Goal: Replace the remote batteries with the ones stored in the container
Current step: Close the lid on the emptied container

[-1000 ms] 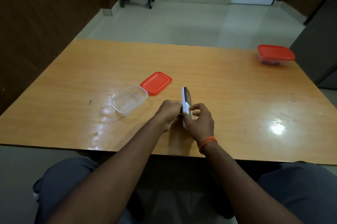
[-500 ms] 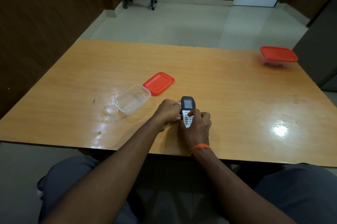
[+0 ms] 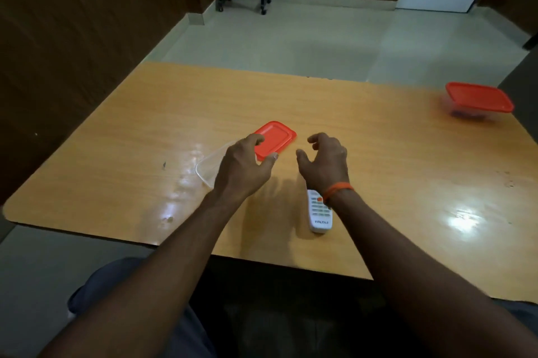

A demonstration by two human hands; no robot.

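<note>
Both hands empty, fingers spread and curled, nothing gripped. Left hand (image 3: 243,167) hovers over the near end of the loose red lid (image 3: 275,139) and the far edge of the open clear container (image 3: 208,169); right hand (image 3: 324,161) hangs above bare table (image 3: 407,183), just beyond the remote (image 3: 319,213). Remote lies flat, buttons up, near the front edge, partly under the right wrist. Judged step: battery swap looks finished, closing up the container comes next. That calls for picking up the lid, seating it square on the container, pressing the rim down. Count: one remote, one loose lid, one open container, one lidded container (image 3: 477,101) far right. No batteries visible.
</note>
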